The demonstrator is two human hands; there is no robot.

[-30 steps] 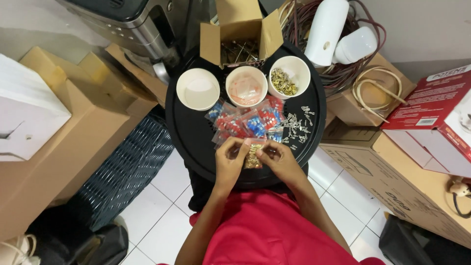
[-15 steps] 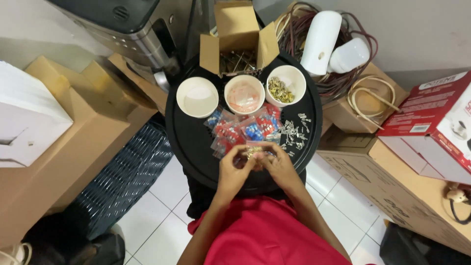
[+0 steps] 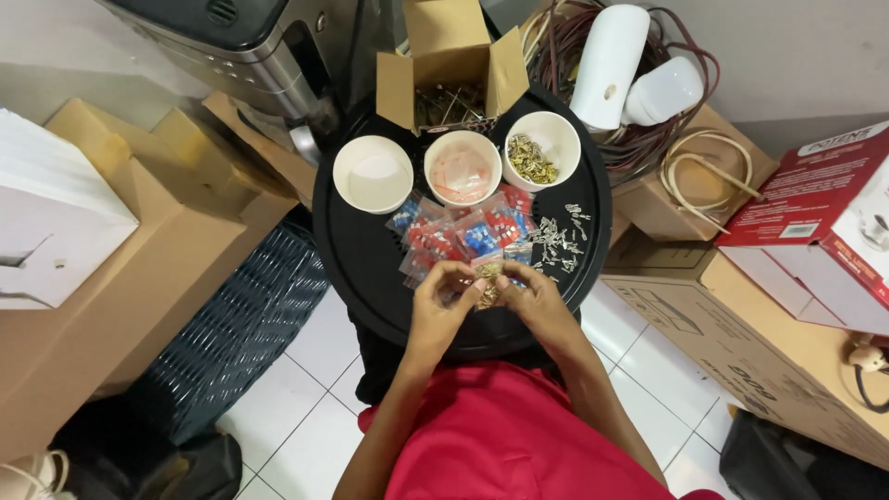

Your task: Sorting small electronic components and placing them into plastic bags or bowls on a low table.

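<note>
Over the near edge of a round black table (image 3: 361,250), my left hand (image 3: 442,298) and my right hand (image 3: 530,298) together pinch a small clear bag of brass-coloured parts (image 3: 488,282). Just beyond lies a pile of small clear bags with red and blue pieces (image 3: 458,236). Loose silver metal parts (image 3: 558,243) are scattered to the right of the pile. Three white bowls stand in a row further back: an empty one (image 3: 372,173), one with pale reddish contents (image 3: 462,169), and one with brass-coloured parts (image 3: 541,151).
An open cardboard box (image 3: 450,57) with metal pieces stands at the table's far edge. Cardboard boxes (image 3: 120,250) crowd the left, with a dark woven basket (image 3: 231,333) below. Coiled cables (image 3: 574,56), white devices (image 3: 611,65) and a red box (image 3: 815,213) lie right.
Both hands stay at the table's near edge on the small bag. The view has shifted slightly; nothing else on the table has moved.
</note>
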